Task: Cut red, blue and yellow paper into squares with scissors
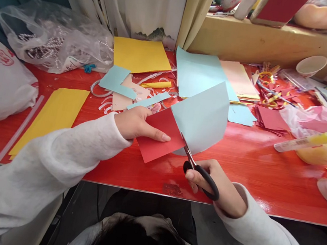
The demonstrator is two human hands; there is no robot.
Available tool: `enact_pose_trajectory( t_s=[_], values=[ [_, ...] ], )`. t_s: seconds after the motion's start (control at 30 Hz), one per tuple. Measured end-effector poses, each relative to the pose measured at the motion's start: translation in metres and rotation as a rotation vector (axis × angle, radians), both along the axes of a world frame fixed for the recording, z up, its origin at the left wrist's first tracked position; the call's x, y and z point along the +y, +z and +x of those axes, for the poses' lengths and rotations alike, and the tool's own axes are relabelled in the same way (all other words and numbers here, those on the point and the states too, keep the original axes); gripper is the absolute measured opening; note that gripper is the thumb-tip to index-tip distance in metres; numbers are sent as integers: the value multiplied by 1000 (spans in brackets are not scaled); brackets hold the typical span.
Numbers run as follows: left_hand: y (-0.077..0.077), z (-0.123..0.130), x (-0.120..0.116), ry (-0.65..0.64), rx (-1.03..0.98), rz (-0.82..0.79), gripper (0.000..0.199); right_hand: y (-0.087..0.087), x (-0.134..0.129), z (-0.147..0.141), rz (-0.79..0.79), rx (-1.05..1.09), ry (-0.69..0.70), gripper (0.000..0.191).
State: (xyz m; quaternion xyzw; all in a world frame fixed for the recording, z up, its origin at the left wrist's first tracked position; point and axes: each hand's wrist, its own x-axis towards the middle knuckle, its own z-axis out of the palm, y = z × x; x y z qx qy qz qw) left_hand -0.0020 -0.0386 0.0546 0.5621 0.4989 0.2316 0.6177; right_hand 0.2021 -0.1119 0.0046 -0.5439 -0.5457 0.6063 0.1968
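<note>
A person in pale, fleecy sleeves works with scissors over a glossy red tabletop (131, 175). The left hand (134, 124) grips a flat, rectangular red paper card (162, 147), thumb pressed across its upper face, the other fingers mostly hidden. The card overlaps a large pale-blue paper sheet (204, 114), which fans out beyond it toward the window ledge (273, 44), both held up off the table in front of the body.

The right hand (221, 178) is closed around the black-handled metal scissors (190, 157), whose blades lie at the red card's right-hand edge, against the blue. How far any cut runs into the sheet cannot be told from here.

Clean work at this point would seem to call for a firm thumb, so that card and sheet do not slide apart, and for blades kept close along the red border without nicking it. Turning the paper rather than the wrist, in long, even strokes, should leave a smoother line; the left fingers are best kept behind the blades' path.

Near the left forearm rests a stack of yellow paper sheets (56, 108); just beyond the left hand lie an L-shaped pale-blue paper offcut (111, 82) and a narrow pale-blue paper strip (151, 100).
</note>
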Motion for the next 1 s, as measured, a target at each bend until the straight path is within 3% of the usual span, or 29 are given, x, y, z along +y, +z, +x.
enact_pose_trajectory(
  t_s=[0.17, 0.43, 0.83, 1.0],
  values=[
    [1, -1, -1, -30, 10, -57, 35, -4, -1, 0, -8, 18, -37, 57],
    [1, 2, 1, -56, 41, 36, 31, 1, 2, -1, -9, 25, 35, 60],
    [-7, -1, 6, -125, -34, -128, 33, -5, -1, -3, -13, 22, -78, 55],
    [-4, 1, 5, -114, -31, -119, 22, -3, 1, -2, 4, 47, -35, 55]
  ],
)
